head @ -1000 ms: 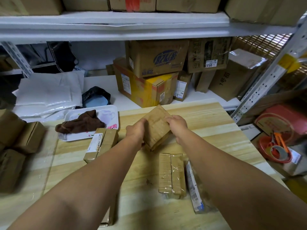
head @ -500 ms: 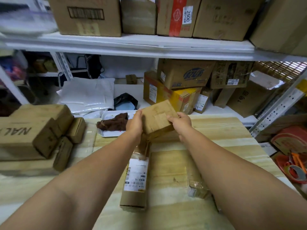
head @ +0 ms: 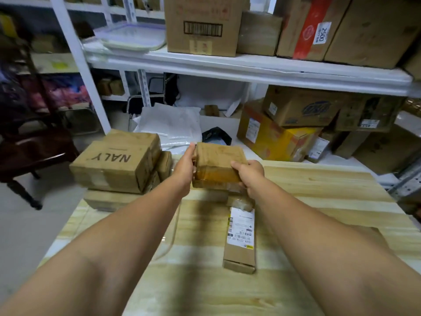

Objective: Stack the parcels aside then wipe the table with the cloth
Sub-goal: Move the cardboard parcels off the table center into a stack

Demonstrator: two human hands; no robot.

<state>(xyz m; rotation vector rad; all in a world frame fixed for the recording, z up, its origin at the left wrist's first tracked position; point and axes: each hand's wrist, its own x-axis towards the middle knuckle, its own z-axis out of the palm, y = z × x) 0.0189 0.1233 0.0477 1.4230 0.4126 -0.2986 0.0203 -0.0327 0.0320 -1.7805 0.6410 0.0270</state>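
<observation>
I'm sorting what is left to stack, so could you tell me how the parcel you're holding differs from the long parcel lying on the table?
The held parcel is squat, lifted off the table between the left hand and right hand; the long parcel is narrow and lies flat, untouched. The long parcel shows a white shipping label; the held parcel shows only glossy tape. Both are brown cardboard.

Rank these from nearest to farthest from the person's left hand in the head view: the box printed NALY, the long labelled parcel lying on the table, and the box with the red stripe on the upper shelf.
1. Box printed NALY: just left of the left hand, on the stack.
2. Long labelled parcel: lower right, flat on the table.
3. Red-striped box: upper shelf, far right and behind.
</observation>
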